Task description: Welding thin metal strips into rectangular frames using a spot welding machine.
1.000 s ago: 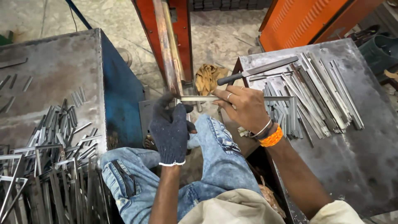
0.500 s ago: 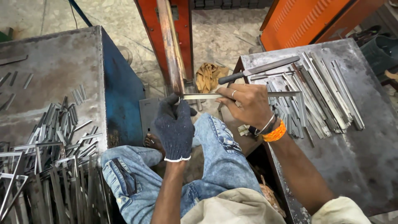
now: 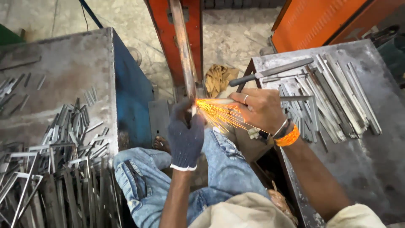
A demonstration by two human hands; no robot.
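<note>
Throwing orange sparks, thin grey metal strip [image 3: 295,98]; right fingers [image 3: 249,98] pinching it, left apparently too.

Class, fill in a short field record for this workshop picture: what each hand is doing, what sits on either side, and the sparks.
left hand: in a dark glove, at the spark point
right hand: bare, grips a thin metal strip
sparks: orange, between the hands
right table: loose strips, a knife
left table: bent metal pieces
</note>
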